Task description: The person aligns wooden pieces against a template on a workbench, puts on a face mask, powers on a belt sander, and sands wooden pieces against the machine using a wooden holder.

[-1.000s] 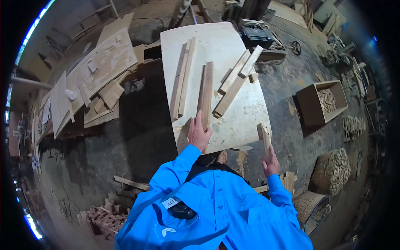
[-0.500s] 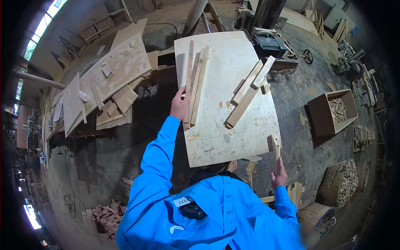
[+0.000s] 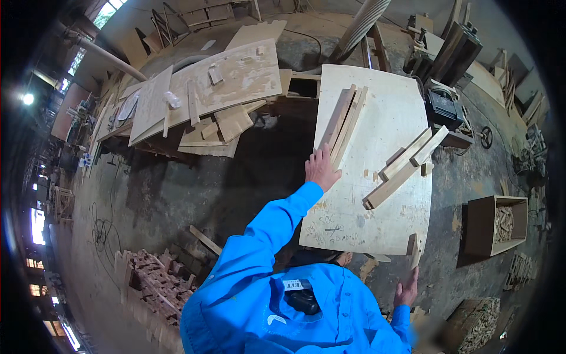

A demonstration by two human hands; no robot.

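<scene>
My left hand point(image 3: 322, 169) rests at the near end of a bundle of long wooden strips point(image 3: 349, 121), its fingers extended along their left side and its thumb apart. The strips lie close together on a pale plywood board point(image 3: 377, 97). At the board's near right corner, my right hand point(image 3: 406, 290) is closed around the lower end of a short wooden stick point(image 3: 415, 253), whose far end overlaps the board. Farther right on the board lie several thicker wooden bars point(image 3: 390, 187), side by side and slanting. How firmly the left fingers press the strips is hard to see.
A second table with sheets and offcuts point(image 3: 236, 71) stands at the far left. A black machine part point(image 3: 443, 109) borders the board's right edge. On the floor are a box of wood scraps point(image 3: 480, 227), a sack of offcuts point(image 3: 471, 324) and a pile of blocks point(image 3: 159, 280).
The separate left strip now lies against the others. My left hand has shifted toward the strips' near end. My right hand still holds the stick, and the whole view has turned leftward.
</scene>
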